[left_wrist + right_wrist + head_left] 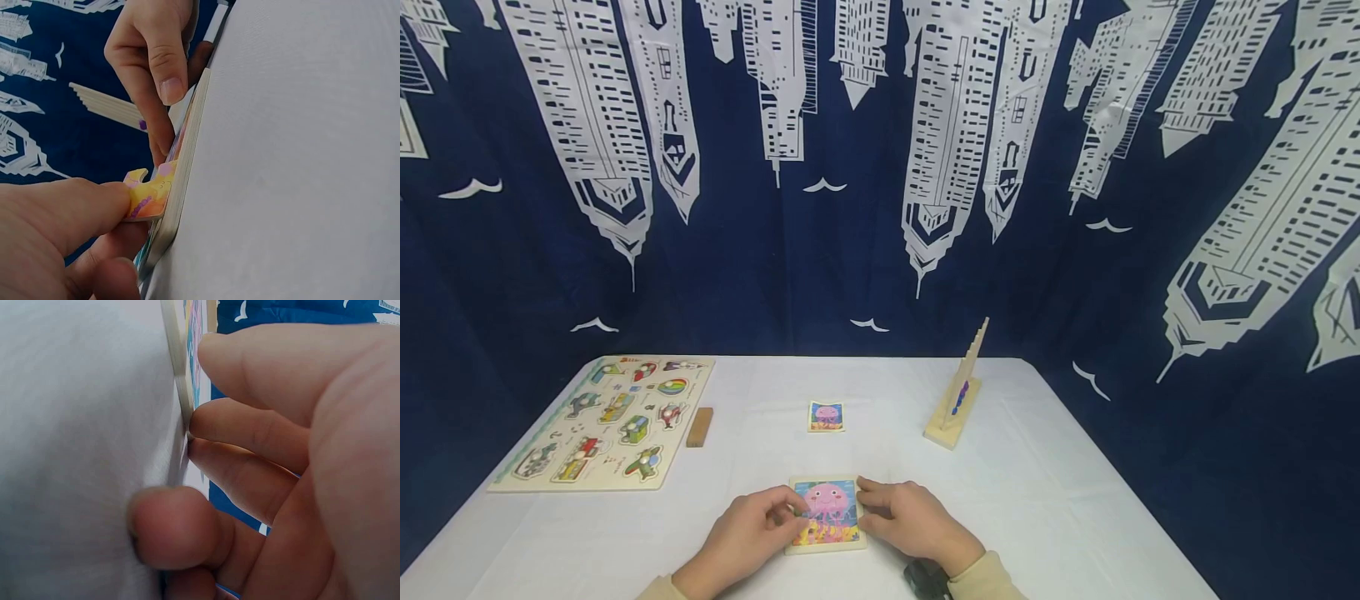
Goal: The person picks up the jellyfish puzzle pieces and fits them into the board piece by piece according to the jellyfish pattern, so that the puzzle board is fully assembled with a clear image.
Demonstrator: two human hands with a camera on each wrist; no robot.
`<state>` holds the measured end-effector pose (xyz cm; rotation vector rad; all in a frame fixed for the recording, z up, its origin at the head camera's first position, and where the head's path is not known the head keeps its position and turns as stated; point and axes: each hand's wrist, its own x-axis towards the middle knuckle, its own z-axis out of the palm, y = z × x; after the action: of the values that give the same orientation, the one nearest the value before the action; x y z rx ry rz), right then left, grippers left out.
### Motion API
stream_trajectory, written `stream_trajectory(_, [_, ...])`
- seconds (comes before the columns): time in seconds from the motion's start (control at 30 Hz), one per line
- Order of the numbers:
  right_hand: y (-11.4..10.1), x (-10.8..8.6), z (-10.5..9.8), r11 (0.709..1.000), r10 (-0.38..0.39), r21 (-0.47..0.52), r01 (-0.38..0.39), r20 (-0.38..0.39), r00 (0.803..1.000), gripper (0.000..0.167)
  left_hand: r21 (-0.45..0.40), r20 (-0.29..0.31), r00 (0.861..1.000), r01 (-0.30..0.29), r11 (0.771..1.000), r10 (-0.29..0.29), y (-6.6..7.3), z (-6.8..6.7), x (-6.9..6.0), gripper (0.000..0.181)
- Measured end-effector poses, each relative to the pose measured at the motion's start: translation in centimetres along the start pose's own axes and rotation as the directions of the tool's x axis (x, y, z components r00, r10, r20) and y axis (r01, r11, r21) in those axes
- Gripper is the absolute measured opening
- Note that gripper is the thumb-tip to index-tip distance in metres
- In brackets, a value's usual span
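A square jigsaw puzzle with a pink jellyfish picture lies in a pale wooden frame near the front of the table. At its left side, my left hand pinches a yellow-and-orange jigsaw piece between thumb and finger. The piece stands tilted at the puzzle's edge in the left wrist view; whether part of it sits in the frame is hidden. My right hand rests against the frame's right side, fingertips touching the rim and thumb near the picture.
A small jellyfish picture card lies behind the puzzle. To the left are a wooden peg board with vehicle and toy pieces and a brown wooden block. A wooden stand with an upright stepped panel is at the back right.
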<state>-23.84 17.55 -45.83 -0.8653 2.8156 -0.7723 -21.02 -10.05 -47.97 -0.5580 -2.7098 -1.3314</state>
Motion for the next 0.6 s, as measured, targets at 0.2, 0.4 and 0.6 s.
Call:
stream_trajectory(0.2, [0.07, -0.02, 0.01, 1.000, -0.001, 0.004, 0.001, -0.004, 1.000, 0.041, 0.138, -0.051, 0.998, -0.035, 0.990, 0.042, -0.14, 0.34, 0.03, 0.011])
stream_trajectory(0.4, [0.15, 0.02, 0.06, 1.000, 0.000, 0.007, 0.000, -0.003, 1.000, 0.041, 0.235, -0.053, 0.997, -0.038, 0.971, 0.052, -0.17, 0.40, -0.01, 0.012])
stream_trajectory(0.6, [0.13, 0.07, 0.08, 1.000, 0.001, 0.009, -0.001, 0.000, 1.000, 0.041, 0.266, -0.030, 0.994, -0.096, 0.959, 0.107, -0.17, 0.36, -0.11, 0.012])
